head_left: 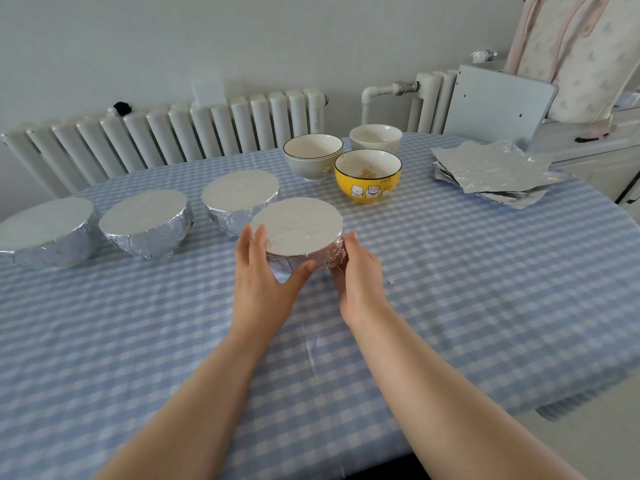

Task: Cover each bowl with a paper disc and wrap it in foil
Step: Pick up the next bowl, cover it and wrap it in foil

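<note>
A foil-wrapped bowl [298, 230] stands in the middle of the table between my hands. My left hand [263, 271] cups its left side, fingers straight along the foil and thumb under the near edge. My right hand [356, 271] presses against its right side with fingers tucked toward the crumpled foil. Three more foil-wrapped bowls [145, 223] stand in a row to the left. Behind stand a yellow bowl [367, 176] with cat pictures, a pale green bowl [313, 155] and a white bowl [375, 137], all uncovered. A stack of foil sheets [491, 171] lies at the right.
The table [450, 289] carries a blue checked cloth and ends at the right and near edges. A white radiator [173, 133] runs along the wall behind it. A grey board [498, 102] and white furniture stand at the back right.
</note>
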Available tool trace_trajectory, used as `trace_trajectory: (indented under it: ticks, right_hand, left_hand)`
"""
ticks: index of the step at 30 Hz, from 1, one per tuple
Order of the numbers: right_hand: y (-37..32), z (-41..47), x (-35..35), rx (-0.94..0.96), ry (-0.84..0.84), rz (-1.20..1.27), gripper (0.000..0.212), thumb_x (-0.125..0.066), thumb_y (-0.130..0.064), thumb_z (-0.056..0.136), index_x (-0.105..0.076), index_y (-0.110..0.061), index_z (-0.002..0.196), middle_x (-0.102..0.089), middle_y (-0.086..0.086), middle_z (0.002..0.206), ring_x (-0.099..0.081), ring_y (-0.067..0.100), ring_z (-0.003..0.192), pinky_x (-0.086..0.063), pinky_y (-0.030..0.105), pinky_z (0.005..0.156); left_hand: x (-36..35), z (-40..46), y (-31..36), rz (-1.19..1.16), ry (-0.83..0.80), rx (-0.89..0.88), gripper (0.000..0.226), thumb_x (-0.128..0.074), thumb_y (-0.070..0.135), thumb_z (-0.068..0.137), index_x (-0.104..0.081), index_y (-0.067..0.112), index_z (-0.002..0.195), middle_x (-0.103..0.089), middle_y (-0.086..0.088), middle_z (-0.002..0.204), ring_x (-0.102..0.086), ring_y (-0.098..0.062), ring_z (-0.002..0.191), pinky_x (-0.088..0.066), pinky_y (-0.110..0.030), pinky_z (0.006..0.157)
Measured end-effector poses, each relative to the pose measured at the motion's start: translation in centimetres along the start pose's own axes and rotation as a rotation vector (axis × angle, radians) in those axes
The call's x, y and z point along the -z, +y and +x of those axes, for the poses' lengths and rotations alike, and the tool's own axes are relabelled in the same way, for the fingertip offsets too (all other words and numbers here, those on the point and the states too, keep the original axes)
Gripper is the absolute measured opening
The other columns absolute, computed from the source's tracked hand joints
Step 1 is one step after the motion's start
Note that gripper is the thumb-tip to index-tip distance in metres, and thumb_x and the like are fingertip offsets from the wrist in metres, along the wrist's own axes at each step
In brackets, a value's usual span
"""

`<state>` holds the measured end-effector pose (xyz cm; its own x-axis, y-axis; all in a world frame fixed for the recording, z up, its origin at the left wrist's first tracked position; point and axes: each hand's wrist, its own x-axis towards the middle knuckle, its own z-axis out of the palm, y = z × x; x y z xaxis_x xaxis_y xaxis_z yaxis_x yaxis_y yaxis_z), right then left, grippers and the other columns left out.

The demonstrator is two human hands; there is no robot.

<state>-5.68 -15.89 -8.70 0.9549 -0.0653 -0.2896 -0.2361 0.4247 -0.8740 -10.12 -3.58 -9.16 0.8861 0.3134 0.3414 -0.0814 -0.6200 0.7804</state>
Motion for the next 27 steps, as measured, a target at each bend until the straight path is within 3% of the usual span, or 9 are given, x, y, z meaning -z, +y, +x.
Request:
trace_trajectory:
  ticks: [3, 6, 9, 15, 19, 27]
  right_hand:
    - [-0.5, 0.4, 0.0, -0.001, -0.043, 0.066, 0.035, -0.05, -0.039, 0.102, -0.07, -0.011, 0.105, -0.075, 0.0, 0.098, -0.069, 0.014, 0.097, -0.049, 0.038, 0.103]
    - [-0.6, 0.7, -0.1, 0.061, -0.093, 0.047, 0.034, -0.053, -0.039, 0.1, -0.064, -0.013, 0.119, -0.073, 0.001, 0.112, -0.068, 0.013, 0.108, -0.05, 0.033, 0.101]
    - [-0.5, 1.0, -0.3, 0.145, -0.048, 0.024, 0.035, -0.061, -0.031, 0.097, -0.05, -0.018, 0.127, -0.067, 0.0, 0.117, -0.068, 0.004, 0.098, -0.053, 0.027, 0.093]
    - [0.5, 0.9, -1.4, 0.25, 0.08, -0.079, 0.016, -0.066, -0.037, 0.092, -0.059, -0.025, 0.098, -0.069, 0.002, 0.111, -0.067, 0.017, 0.106, -0.054, 0.038, 0.096]
    - [1.1, 1.0, -2.0, 0.312, 0.167, -0.155, 0.011, -0.06, -0.043, 0.094, -0.059, -0.033, 0.092, -0.064, 0.002, 0.118, -0.066, 0.015, 0.104, -0.053, 0.041, 0.097]
    - [0.9, 1.0, -2.0, 0.372, 0.257, -0.199, 0.013, -0.057, -0.029, 0.098, -0.059, -0.03, 0.086, -0.066, -0.004, 0.099, -0.065, 0.016, 0.095, -0.055, 0.039, 0.089]
  left_hand:
    - [0.1, 0.0, -0.1, 0.007, 0.03, -0.011, 0.093, -0.062, 0.06, 0.076, -0.031, 0.014, 0.151, -0.017, -0.006, 0.16, -0.02, -0.017, 0.148, -0.023, -0.024, 0.11]
    - [0.2, 0.2, -0.4, 0.015, 0.074, -0.003, 0.077, -0.066, 0.047, 0.086, -0.035, 0.015, 0.149, -0.025, -0.005, 0.158, -0.031, -0.019, 0.143, -0.029, -0.024, 0.107]
    - [0.3, 0.2, -0.6, -0.031, 0.108, 0.001, 0.067, -0.068, 0.038, 0.089, -0.039, 0.021, 0.147, -0.032, -0.004, 0.155, -0.038, -0.019, 0.138, -0.033, -0.025, 0.105]
    - [0.2, 0.4, -0.9, -0.059, 0.142, -0.042, 0.056, -0.07, 0.033, 0.089, -0.046, 0.029, 0.14, -0.043, 0.0, 0.148, -0.042, -0.012, 0.131, -0.042, -0.03, 0.104]
    - [0.2, 0.3, -0.6, -0.057, 0.147, -0.048, 0.055, -0.072, 0.032, 0.089, -0.048, 0.028, 0.138, -0.041, -0.002, 0.149, -0.042, -0.013, 0.132, -0.038, -0.025, 0.099]
    - [0.2, 0.1, -0.3, -0.025, 0.126, -0.034, 0.058, -0.072, 0.035, 0.088, -0.046, 0.026, 0.14, -0.036, -0.004, 0.153, -0.043, -0.018, 0.132, -0.035, -0.023, 0.095]
